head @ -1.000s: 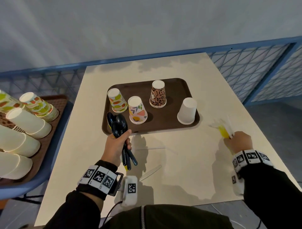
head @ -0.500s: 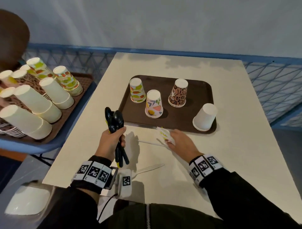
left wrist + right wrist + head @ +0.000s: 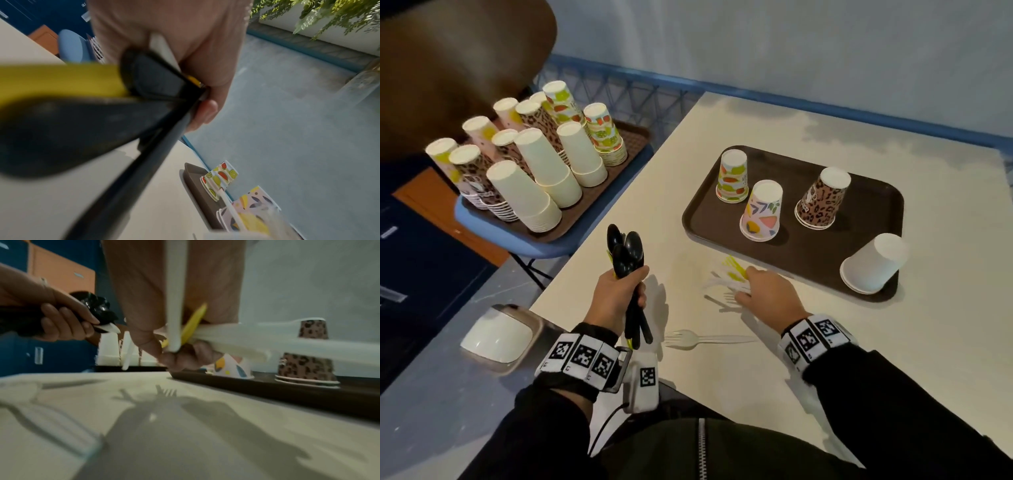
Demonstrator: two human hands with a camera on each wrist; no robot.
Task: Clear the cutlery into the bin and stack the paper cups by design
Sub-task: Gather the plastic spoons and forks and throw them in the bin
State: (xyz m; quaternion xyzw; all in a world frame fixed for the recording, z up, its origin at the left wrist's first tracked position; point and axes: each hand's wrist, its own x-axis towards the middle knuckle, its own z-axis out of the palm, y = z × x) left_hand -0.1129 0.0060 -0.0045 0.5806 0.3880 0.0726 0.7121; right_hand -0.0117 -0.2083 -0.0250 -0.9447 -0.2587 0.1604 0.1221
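Note:
My left hand (image 3: 619,294) grips a bundle of black spoons (image 3: 627,253) with a yellow piece among them, held upright over the table's left edge; the handles (image 3: 144,162) run past the left wrist camera. My right hand (image 3: 763,291) holds several white and yellow forks (image 3: 726,277) just above the table, near the brown tray (image 3: 859,274); its fingers (image 3: 176,360) curl round them. A clear fork (image 3: 688,339) lies on the table between my wrists. On the tray stand upside-down cups: fruit (image 3: 732,178), pink leaf (image 3: 762,210), leopard (image 3: 822,198) and plain white (image 3: 873,263).
A second brown tray (image 3: 633,140) on a blue chair at the left carries several stacks of upside-down cups (image 3: 541,171). A white bin lid (image 3: 496,335) sits on the floor below the table's left corner. A blue mesh railing (image 3: 626,89) runs behind the table.
My right hand has carried its forks from the table's right side to the middle near the tray's front edge. The head view has swung left, revealing the bin. My left hand keeps its spoons.

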